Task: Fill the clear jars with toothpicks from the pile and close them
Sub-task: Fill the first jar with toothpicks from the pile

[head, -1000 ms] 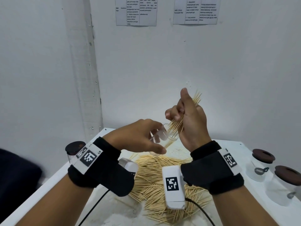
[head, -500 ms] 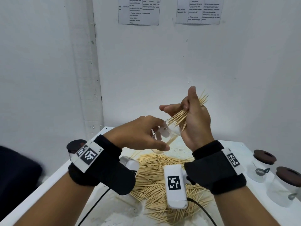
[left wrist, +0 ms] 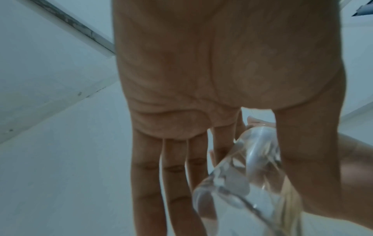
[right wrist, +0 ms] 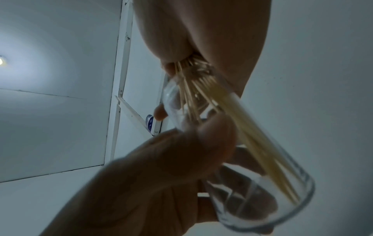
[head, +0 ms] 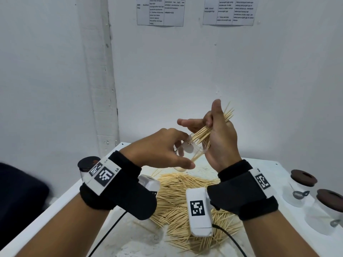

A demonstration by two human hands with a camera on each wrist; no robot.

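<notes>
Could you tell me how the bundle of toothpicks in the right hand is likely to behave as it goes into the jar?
The toothpick bundle fans out at both ends of the right hand, so the thin stiff sticks would probably splay or slip loose. Some tips already sit inside the tilted clear jar held by the left hand, so they should slide down.

I am holding both hands raised in front of me, close together. My left hand point(head: 159, 148) is curling, thumb and fingers wrapping round what it grips. My right hand point(head: 217, 134) is pinching a bundle, thumb pointing up, index finger stretching left.
</notes>
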